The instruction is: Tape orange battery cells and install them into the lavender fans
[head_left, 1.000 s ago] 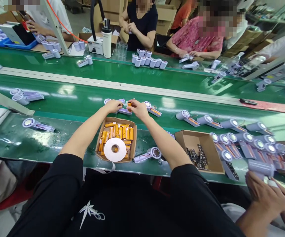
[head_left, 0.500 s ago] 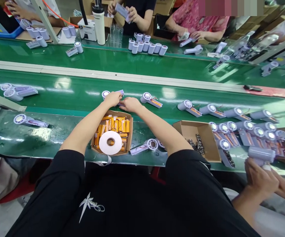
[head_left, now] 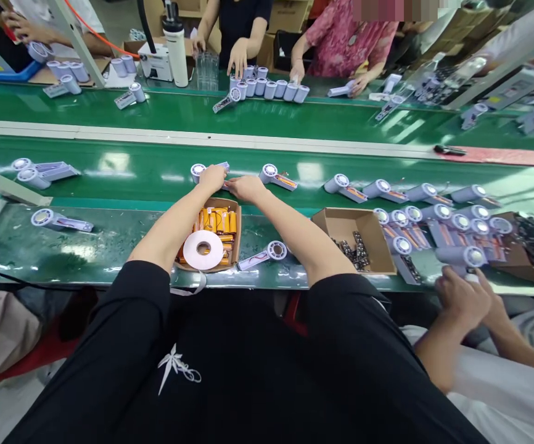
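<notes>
Both our hands, fingers bent, meet at lilac fan parts [head_left: 225,166] in the frame's upper centre, the left hand [head_left: 213,179] nearer the round head [head_left: 197,171] than the right hand [head_left: 247,188]; we cannot tell either grip.

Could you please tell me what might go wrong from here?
The round white roll rests on orange packs in the brown cardboard box, so a light knock could shift it. The pale strip curling over the front edge of the green bench might snag on the black shirt.

Orange batts [head_left: 219,220], wht tape roll [head_left: 193,248], grn belt [head_left: 147,179]
</notes>
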